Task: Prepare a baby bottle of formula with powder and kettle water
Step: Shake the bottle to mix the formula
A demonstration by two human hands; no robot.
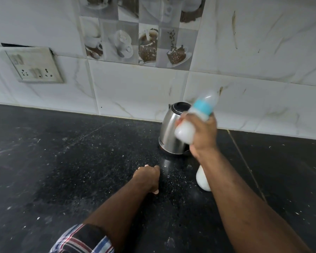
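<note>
One milky baby bottle [193, 119] gripped tilted in raised right hand [202, 136], one steel kettle [170, 132] behind, left hand [148, 177] curled empty, resting on black counter [62, 161].

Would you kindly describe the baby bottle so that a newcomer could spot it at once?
Find the steel kettle standing on the black counter by the tiled wall. Just in front of it, the right hand grips the baby bottle, tilted in the air. Its blue collar and milky white body set it apart.
</note>
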